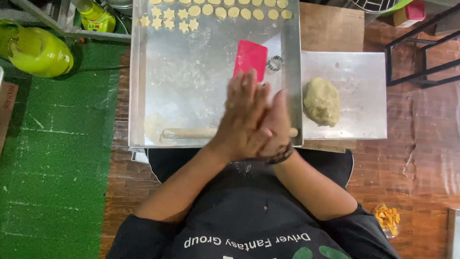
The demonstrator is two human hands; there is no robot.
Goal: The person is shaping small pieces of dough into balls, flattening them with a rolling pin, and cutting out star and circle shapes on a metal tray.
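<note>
- The left hand (242, 117) and the right hand (277, 125) are pressed palm to palm above the near edge of the large metal tray (191, 81), fingers stretched out flat; whether anything lies between the palms cannot be told.
- A dark beaded bracelet (280, 154) sits on the right wrist.
- A wooden rolling pin (191, 133) lies along the tray's near edge, passing under the hands, its right end showing at the near right corner.
- A thin patch of rolled dough (154, 125) lies at the near left corner, just behind the pin.
- A red plastic scraper (250, 57) rests right of the tray's middle, just beyond the fingertips, with a small round fluted cutter (275, 63) beside it towards the right edge.
- Cut star-shaped pieces (168, 20) lie at the far left corner; round pieces (230, 10) run along the far edge.
- A lump of dough (321, 101) sits on the left part of a smaller metal sheet (359, 96) that lies beside the tray's right edge.
</note>
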